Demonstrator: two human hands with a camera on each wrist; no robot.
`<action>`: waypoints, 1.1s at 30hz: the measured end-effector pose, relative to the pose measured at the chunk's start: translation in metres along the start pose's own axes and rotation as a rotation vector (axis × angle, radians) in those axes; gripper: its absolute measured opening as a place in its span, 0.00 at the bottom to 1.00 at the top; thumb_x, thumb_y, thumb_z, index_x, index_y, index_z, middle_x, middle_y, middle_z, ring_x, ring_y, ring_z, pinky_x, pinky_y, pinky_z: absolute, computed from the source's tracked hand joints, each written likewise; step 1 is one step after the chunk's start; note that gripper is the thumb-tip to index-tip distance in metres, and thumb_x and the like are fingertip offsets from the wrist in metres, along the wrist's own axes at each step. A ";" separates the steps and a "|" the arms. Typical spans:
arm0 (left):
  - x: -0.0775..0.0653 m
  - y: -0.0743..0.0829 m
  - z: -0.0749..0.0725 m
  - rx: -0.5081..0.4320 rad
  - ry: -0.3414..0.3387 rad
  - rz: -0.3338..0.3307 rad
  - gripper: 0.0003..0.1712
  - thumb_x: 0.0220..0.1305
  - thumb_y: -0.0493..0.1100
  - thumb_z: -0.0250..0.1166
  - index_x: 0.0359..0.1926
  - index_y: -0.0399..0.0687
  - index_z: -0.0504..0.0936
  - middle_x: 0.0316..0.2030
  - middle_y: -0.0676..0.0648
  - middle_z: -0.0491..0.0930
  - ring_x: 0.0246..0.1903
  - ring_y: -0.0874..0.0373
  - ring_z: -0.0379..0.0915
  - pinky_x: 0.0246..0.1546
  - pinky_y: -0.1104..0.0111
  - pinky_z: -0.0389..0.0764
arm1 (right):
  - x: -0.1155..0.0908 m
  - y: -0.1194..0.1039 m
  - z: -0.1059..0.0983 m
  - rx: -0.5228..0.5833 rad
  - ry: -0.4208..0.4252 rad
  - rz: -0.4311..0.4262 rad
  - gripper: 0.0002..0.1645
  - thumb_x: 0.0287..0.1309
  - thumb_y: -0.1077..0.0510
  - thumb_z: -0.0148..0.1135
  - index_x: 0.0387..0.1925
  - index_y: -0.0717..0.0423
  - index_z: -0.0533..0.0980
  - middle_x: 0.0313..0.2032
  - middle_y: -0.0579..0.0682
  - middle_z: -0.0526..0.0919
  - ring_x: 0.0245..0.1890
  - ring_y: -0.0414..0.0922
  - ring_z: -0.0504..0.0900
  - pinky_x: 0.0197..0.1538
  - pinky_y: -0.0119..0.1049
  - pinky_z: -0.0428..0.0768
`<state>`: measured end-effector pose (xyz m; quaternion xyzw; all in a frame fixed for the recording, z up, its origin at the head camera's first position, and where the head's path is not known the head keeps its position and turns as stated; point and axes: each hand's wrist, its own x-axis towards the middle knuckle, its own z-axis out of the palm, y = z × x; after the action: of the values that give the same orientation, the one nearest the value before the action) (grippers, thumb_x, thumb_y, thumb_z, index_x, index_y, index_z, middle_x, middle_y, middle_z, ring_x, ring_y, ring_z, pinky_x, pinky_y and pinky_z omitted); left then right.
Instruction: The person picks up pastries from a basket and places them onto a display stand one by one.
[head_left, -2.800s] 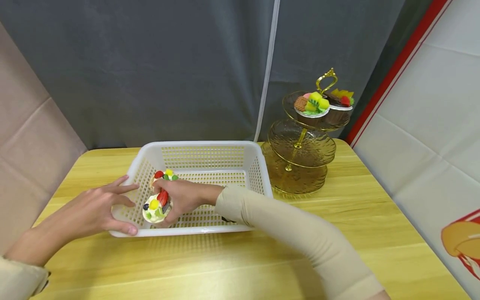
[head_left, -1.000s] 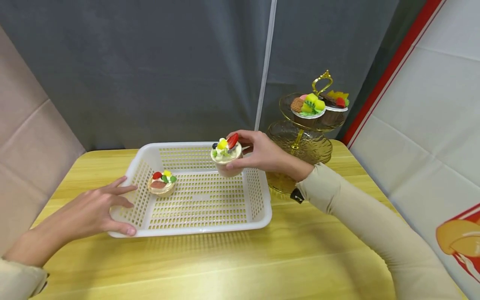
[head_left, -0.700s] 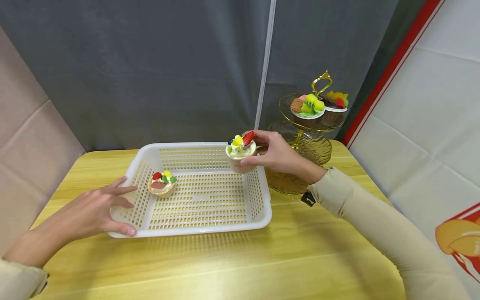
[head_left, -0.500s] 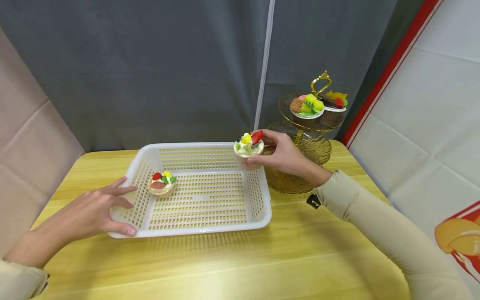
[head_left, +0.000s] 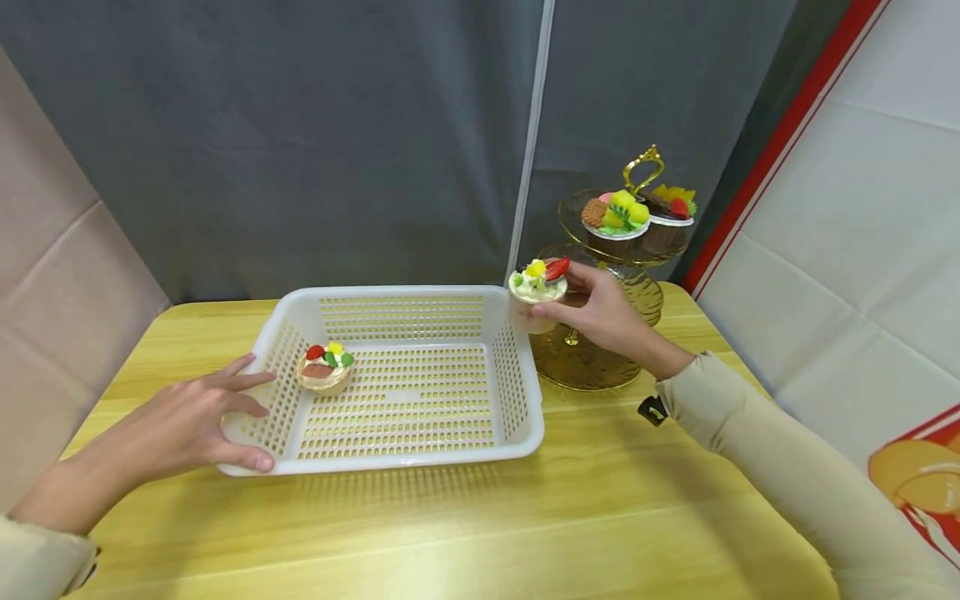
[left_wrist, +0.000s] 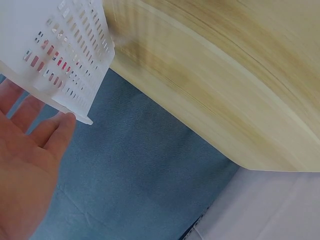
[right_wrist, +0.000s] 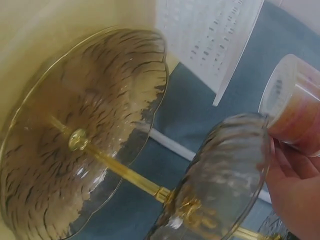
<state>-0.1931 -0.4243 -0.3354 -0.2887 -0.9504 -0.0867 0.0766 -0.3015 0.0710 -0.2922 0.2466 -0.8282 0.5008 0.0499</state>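
Note:
In the head view my right hand [head_left: 607,312] pinches a dessert cup [head_left: 537,293] topped with cream, a strawberry slice and yellow fruit. It holds the cup upright in the air, over the right rim of the white basket [head_left: 405,461] and in front of the stand. The right wrist view shows the clear cup [right_wrist: 300,107] with orange-pink sides beside a glass tier. My left hand [head_left: 191,417] touches the basket's left front corner, its fingers spread. A fruit tart [head_left: 324,371] with strawberry and green leaves sits in the basket at the left.
A gold-rimmed glass three-tier stand [head_left: 588,367] stands on the wooden table [head_left: 450,533], right of the basket. Its top tier bears two chocolate cupcakes, one with kiwi and a biscuit [head_left: 615,223], one with a red berry [head_left: 670,218]. A grey curtain [head_left: 337,150] hangs behind.
My right hand has lifted the dessert cup out of the basket's left side and carried it right, towards the stand. The left hand has stayed at the basket's corner.

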 end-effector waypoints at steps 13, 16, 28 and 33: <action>-0.001 -0.003 -0.001 0.004 -0.017 -0.005 0.38 0.36 0.77 0.72 0.36 0.52 0.90 0.58 0.43 0.80 0.62 0.33 0.67 0.31 0.48 0.79 | -0.013 0.011 -0.015 -0.047 0.070 0.034 0.28 0.56 0.59 0.73 0.58 0.61 0.77 0.51 0.56 0.83 0.44 0.40 0.84 0.48 0.29 0.80; -0.001 -0.004 -0.001 0.003 -0.016 -0.002 0.38 0.36 0.77 0.72 0.37 0.52 0.90 0.58 0.43 0.80 0.62 0.34 0.68 0.31 0.48 0.78 | -0.016 0.012 -0.019 -0.036 0.082 0.034 0.29 0.57 0.60 0.72 0.59 0.62 0.76 0.52 0.58 0.83 0.45 0.39 0.83 0.48 0.29 0.80; -0.002 -0.004 0.000 -0.002 -0.011 -0.011 0.38 0.36 0.76 0.73 0.36 0.51 0.90 0.58 0.42 0.80 0.62 0.33 0.68 0.30 0.47 0.78 | -0.024 0.018 -0.031 -0.048 0.108 0.043 0.28 0.59 0.59 0.70 0.59 0.64 0.74 0.52 0.60 0.82 0.46 0.37 0.83 0.49 0.27 0.79; -0.001 -0.004 0.000 0.003 -0.010 -0.009 0.38 0.36 0.77 0.73 0.36 0.51 0.90 0.58 0.42 0.80 0.61 0.33 0.68 0.30 0.47 0.78 | -0.027 0.022 -0.035 -0.052 0.119 0.053 0.28 0.60 0.59 0.69 0.59 0.65 0.73 0.51 0.59 0.81 0.47 0.37 0.82 0.49 0.27 0.79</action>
<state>-0.1943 -0.4283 -0.3360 -0.2847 -0.9522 -0.0843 0.0718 -0.2935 0.1192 -0.3013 0.1932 -0.8426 0.4941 0.0920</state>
